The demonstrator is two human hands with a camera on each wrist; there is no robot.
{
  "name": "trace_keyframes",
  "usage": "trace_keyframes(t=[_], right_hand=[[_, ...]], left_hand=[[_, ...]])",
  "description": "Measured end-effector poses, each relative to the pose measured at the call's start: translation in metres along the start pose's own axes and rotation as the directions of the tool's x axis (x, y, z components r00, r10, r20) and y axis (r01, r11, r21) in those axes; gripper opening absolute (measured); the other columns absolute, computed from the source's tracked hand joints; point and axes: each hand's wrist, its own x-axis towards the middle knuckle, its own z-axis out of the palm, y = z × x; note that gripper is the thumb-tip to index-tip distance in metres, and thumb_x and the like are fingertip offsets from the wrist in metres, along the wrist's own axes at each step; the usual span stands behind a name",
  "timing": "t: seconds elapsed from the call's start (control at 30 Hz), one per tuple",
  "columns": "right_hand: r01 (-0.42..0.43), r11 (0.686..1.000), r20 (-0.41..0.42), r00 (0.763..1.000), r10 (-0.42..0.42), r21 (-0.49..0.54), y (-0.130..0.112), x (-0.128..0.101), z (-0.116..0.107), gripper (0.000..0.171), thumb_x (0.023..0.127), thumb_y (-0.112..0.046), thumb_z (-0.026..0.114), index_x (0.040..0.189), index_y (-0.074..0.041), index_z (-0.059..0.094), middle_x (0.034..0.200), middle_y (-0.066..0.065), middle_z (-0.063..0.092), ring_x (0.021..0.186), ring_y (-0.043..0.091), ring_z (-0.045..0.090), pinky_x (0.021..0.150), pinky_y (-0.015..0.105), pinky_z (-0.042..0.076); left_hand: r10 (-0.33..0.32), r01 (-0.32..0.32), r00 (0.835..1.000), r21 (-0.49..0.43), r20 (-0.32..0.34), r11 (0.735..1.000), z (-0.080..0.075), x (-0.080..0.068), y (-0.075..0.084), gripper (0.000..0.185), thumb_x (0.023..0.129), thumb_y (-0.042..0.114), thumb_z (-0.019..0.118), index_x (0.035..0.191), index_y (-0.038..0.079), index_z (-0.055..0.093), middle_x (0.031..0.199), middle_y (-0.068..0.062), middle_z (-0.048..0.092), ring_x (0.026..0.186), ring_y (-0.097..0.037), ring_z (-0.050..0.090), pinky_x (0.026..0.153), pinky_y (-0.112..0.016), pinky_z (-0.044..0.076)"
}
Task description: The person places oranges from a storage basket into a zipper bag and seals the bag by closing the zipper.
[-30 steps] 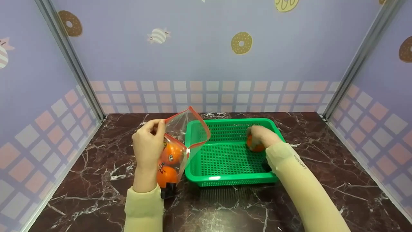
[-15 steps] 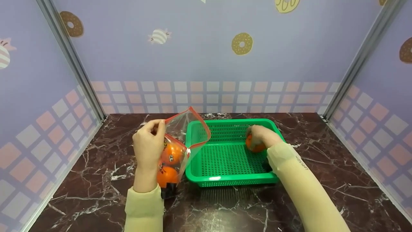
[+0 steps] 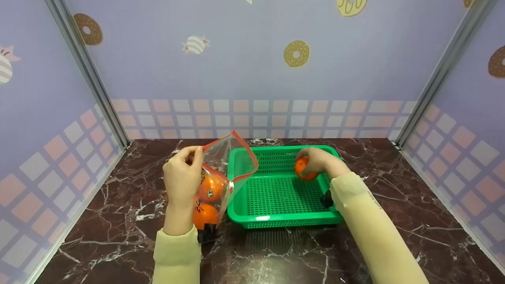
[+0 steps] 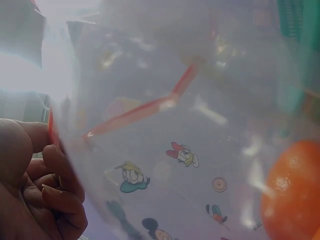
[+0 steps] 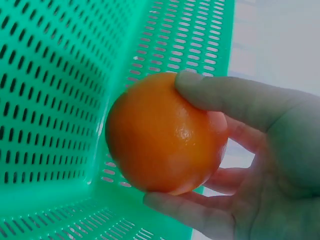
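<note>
My left hand [image 3: 182, 175] pinches the edge of a clear zip bag [image 3: 227, 156] with a red seal, its mouth spread apart. Two oranges [image 3: 206, 215] rest low in that bag, behind its printed cartoon figures [image 4: 134, 177]. Over the right part of a green basket [image 3: 272, 218], my right hand [image 3: 321, 161] grips another orange [image 3: 302, 167]. In the right wrist view, thumb and fingers curl round this orange, which appears off the basket floor. The left wrist view looks through the plastic, with one orange [image 4: 295, 192] at its right edge.
The basket stands on a dark red marbled table [image 3: 118, 221], just right of the bag. Patterned panels enclose the table at the back [image 3: 244, 79] and on both sides. Small black devices [image 3: 207, 232] sit under the wrists.
My right hand has lifted the orange and shifted it a little left inside the basket. The left hand and the bag have stayed in place.
</note>
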Motion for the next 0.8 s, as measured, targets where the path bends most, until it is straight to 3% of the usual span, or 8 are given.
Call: trace_keyframes(t=[0.43,0.63,0.8], right_hand=[[0.084,0.979,-0.076,0.995,-0.071,0.184,-0.004,-0.003,-0.010,0.055,0.087,-0.013,0.080,0.138,-0.015,0.060,0.137,0.025,0.058,0.115,0.037,0.061,0.093,0.048,0.054],[0.091,0.944,-0.083,0.994,-0.068,0.318,-0.010,-0.007,-0.011,0.060,0.088,-0.013,0.081,0.143,-0.016,0.057,0.142,0.024,0.055,0.120,0.038,0.060,0.087,0.042,0.058],[0.100,0.907,-0.090,0.994,-0.068,0.409,-0.015,-0.009,-0.010,0.060,0.088,-0.013,0.080,0.143,-0.017,0.056,0.148,0.022,0.049,0.127,0.040,0.057,0.089,0.042,0.060]], left_hand=[[-0.016,0.016,1.000,0.001,0.014,1.000,-0.001,0.001,0.002,0.019,0.099,0.018,0.068,0.094,0.004,0.080,0.070,-0.011,0.069,0.055,-0.015,0.051,0.060,-0.028,0.040],[-0.006,0.006,1.000,0.005,0.003,1.000,0.000,0.001,0.000,0.019,0.099,0.017,0.068,0.093,0.004,0.080,0.069,-0.011,0.069,0.054,-0.012,0.049,0.059,-0.026,0.039],[-0.006,0.006,1.000,0.004,0.006,1.000,-0.001,0.000,0.001,0.019,0.099,0.017,0.068,0.093,0.005,0.080,0.069,-0.010,0.069,0.053,-0.011,0.048,0.059,-0.026,0.039]])
